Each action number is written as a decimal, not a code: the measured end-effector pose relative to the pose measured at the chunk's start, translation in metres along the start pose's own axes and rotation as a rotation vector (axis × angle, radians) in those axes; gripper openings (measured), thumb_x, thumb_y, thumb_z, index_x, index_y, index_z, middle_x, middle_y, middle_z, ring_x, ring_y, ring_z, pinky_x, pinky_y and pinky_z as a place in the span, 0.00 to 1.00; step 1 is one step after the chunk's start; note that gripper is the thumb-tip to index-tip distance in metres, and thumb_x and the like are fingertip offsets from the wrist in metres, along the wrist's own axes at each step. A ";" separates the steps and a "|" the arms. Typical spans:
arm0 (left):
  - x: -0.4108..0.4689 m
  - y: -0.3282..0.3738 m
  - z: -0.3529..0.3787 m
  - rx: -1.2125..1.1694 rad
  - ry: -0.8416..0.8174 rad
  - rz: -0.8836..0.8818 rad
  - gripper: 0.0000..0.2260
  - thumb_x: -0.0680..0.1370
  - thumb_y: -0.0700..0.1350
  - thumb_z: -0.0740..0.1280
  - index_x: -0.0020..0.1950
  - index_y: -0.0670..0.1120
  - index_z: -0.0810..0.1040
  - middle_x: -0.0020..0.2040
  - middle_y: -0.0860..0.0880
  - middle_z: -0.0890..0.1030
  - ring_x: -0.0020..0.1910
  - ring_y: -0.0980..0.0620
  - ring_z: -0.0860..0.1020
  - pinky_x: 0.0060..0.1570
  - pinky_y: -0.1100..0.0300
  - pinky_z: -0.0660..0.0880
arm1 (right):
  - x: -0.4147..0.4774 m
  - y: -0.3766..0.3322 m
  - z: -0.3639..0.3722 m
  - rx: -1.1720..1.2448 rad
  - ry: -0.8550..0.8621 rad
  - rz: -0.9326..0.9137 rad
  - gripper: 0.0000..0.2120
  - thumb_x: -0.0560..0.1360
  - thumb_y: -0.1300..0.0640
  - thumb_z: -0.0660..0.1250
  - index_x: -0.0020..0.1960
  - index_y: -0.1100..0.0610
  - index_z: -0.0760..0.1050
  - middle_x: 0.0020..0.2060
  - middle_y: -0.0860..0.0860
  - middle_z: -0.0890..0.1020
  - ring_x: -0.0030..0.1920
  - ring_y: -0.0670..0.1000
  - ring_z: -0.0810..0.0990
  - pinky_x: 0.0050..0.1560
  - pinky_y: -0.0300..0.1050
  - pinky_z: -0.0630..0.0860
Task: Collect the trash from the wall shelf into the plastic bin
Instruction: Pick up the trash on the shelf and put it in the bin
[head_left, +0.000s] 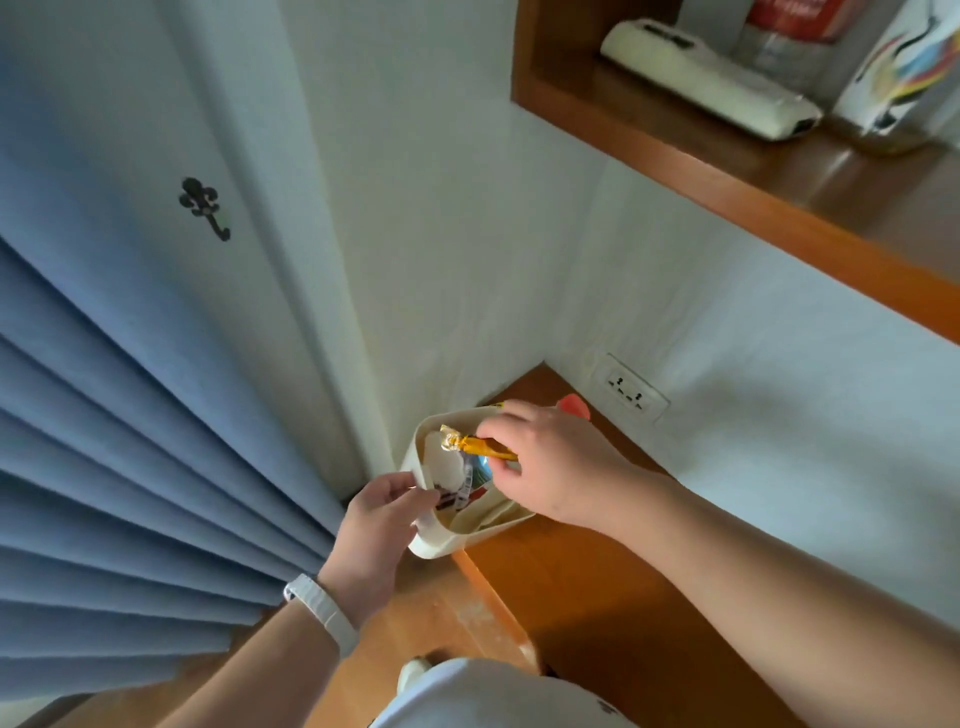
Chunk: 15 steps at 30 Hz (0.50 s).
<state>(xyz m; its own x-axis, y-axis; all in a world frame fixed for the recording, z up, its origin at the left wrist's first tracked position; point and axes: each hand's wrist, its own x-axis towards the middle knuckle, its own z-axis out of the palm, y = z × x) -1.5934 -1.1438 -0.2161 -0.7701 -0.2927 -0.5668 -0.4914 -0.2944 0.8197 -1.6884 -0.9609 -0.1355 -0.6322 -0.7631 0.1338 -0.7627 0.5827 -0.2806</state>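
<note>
A cream plastic bin (441, 545) sits at the corner of a low wooden ledge, tilted toward me. My left hand (376, 525) grips its near rim, thumb inside. Directly over the bin's mouth, my right hand (550, 462) pinches an orange and yellow wrapper (475, 443). Inside the bin lie a white crumpled piece (441, 462) and some printed packaging (460, 493). Up at the top right is the wooden wall shelf (675, 150).
On the wall shelf lie a white remote-like device (706, 83), a clear jar with a red label (789, 36) and a patterned white container (898, 67). A wall socket (631, 389) sits above the ledge. Blue curtains (130, 441) hang at left. Something red (574, 405) peeks out behind my right hand.
</note>
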 end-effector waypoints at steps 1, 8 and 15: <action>0.000 0.000 -0.001 0.004 -0.006 0.007 0.14 0.72 0.42 0.73 0.58 0.41 0.82 0.54 0.37 0.86 0.57 0.38 0.82 0.55 0.48 0.77 | 0.006 -0.003 0.001 -0.011 -0.025 -0.016 0.08 0.75 0.55 0.65 0.54 0.53 0.76 0.44 0.46 0.76 0.34 0.45 0.71 0.31 0.40 0.70; -0.005 -0.004 -0.007 0.041 -0.006 0.020 0.20 0.66 0.48 0.74 0.56 0.44 0.82 0.50 0.42 0.87 0.51 0.41 0.85 0.53 0.49 0.81 | 0.043 -0.012 0.015 -0.056 -0.189 -0.057 0.09 0.76 0.53 0.63 0.56 0.52 0.76 0.47 0.46 0.76 0.40 0.48 0.75 0.33 0.41 0.71; 0.001 -0.009 -0.006 0.025 0.002 0.013 0.20 0.65 0.49 0.75 0.55 0.45 0.83 0.47 0.44 0.88 0.48 0.45 0.87 0.54 0.47 0.83 | 0.066 -0.019 0.022 0.044 -0.255 -0.080 0.12 0.77 0.55 0.64 0.60 0.56 0.76 0.54 0.50 0.77 0.50 0.52 0.76 0.47 0.47 0.74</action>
<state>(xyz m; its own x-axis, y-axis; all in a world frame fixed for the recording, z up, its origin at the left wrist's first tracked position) -1.5870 -1.1470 -0.2243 -0.7760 -0.2978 -0.5560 -0.4912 -0.2676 0.8289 -1.7127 -1.0285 -0.1417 -0.5109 -0.8554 -0.0852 -0.7987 0.5091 -0.3207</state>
